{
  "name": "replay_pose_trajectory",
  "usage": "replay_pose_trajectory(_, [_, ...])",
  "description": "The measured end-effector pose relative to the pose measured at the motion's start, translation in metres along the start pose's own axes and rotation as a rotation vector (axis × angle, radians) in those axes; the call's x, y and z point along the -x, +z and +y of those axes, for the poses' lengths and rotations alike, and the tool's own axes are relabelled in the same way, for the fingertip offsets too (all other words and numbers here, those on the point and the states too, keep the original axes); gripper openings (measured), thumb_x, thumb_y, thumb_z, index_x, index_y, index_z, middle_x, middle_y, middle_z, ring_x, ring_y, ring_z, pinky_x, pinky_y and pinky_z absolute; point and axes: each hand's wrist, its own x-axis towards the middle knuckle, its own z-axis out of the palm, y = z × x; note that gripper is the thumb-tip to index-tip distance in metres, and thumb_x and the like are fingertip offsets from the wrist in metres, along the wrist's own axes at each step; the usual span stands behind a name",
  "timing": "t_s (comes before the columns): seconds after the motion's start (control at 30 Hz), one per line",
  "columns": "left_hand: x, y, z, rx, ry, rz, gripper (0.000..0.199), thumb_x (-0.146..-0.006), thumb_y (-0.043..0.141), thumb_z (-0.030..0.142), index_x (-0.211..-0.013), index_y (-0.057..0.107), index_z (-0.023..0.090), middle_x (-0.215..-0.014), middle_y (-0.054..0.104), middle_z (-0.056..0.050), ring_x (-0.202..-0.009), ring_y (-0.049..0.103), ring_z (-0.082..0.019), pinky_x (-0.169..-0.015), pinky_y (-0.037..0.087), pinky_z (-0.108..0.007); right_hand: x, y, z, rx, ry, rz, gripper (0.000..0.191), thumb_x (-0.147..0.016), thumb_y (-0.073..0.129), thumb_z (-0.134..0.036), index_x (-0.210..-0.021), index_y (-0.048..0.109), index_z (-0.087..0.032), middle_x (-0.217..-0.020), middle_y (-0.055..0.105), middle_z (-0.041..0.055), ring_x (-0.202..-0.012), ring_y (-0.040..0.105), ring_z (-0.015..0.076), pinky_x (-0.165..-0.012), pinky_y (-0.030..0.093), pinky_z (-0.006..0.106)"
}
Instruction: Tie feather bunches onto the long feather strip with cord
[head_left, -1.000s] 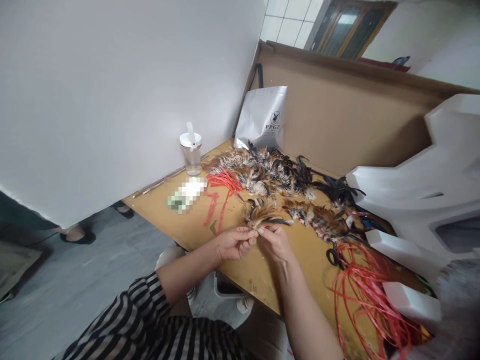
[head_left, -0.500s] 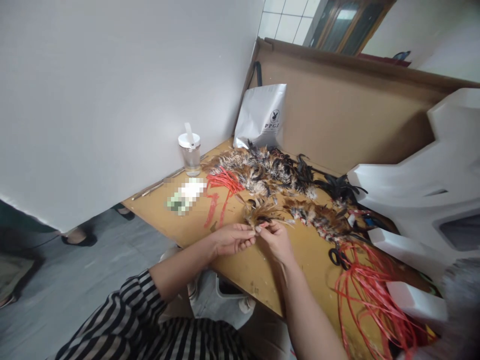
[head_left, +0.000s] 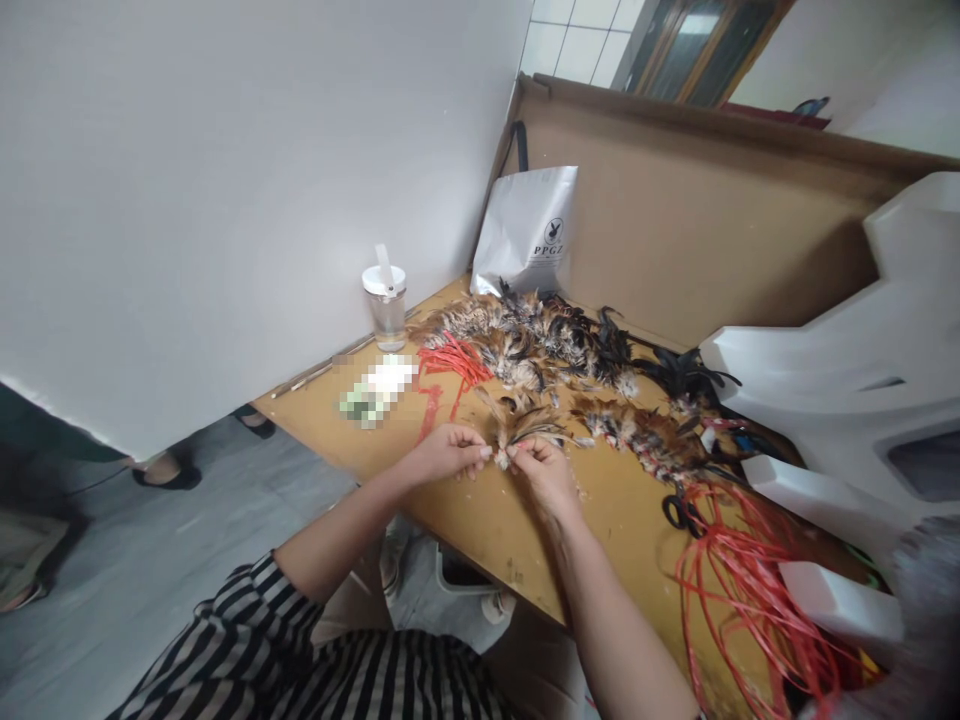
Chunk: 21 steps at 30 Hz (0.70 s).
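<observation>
Small tan-brown feather bunch (head_left: pixel 529 424) held on near side of long brown-and-black feather pile (head_left: pixel 540 335). Bunch's base pinched between thumb and forefinger of right hand (head_left: pixel 547 478); left hand (head_left: pixel 450 454) half-curled just beside base, grip cannot be told.
</observation>
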Motion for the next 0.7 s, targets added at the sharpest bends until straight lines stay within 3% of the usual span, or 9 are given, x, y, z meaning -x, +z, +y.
replay_pose_trajectory(0.17, [-0.002, 0.007, -0.012, 0.167, 0.026, 0.112, 0.033, -0.068, 0.06, 0.044, -0.067, 0.059, 0.011, -0.05, 0.054, 0.001, -0.041, 0.042, -0.004, -0.043, 0.031, -0.018, 0.001, 0.005, 0.005, -0.054, 0.058, -0.005, 0.02, -0.057, 0.07, -0.028, -0.059, 0.053, -0.017, -0.044, 0.052, -0.0045, -0.041, 0.042, 0.008, -0.045, 0.029, 0.021])
replay_pose_trajectory(0.3, [-0.003, 0.019, -0.019, 0.263, 0.176, 0.187, 0.03, -0.068, 0.062, 0.041, -0.068, 0.062, 0.01, -0.059, 0.056, -0.001, -0.048, 0.042, -0.004, -0.047, 0.031, -0.018, 0.0, 0.004, 0.01, -0.058, 0.078, -0.018, 0.019, -0.058, 0.07, -0.026, -0.06, 0.053, -0.016, -0.047, 0.055, -0.0038, -0.041, 0.043, 0.0074, -0.045, 0.03, 0.021])
replay_pose_trajectory(0.5, [0.002, 0.021, -0.017, 0.167, 0.168, 0.094, 0.033, -0.072, 0.058, 0.042, -0.079, 0.064, 0.009, -0.057, 0.058, -0.002, -0.048, 0.046, -0.006, -0.048, 0.035, -0.019, 0.001, 0.004, 0.01, -0.038, 0.127, -0.05, 0.014, -0.056, 0.065, -0.02, -0.059, 0.052, -0.016, -0.048, 0.056, -0.004, -0.04, 0.044, 0.0068, -0.043, 0.031, 0.02])
replay_pose_trajectory(0.7, [0.001, 0.015, -0.032, 0.078, 0.155, 0.029, 0.031, -0.071, 0.059, 0.04, -0.07, 0.059, 0.009, -0.058, 0.06, -0.003, -0.051, 0.052, -0.008, -0.052, 0.041, -0.02, 0.003, 0.003, 0.012, 0.196, 0.175, -0.164, 0.01, -0.06, 0.058, -0.023, -0.061, 0.053, -0.015, -0.053, 0.057, -0.0018, -0.039, 0.045, 0.0071, -0.042, 0.033, 0.02])
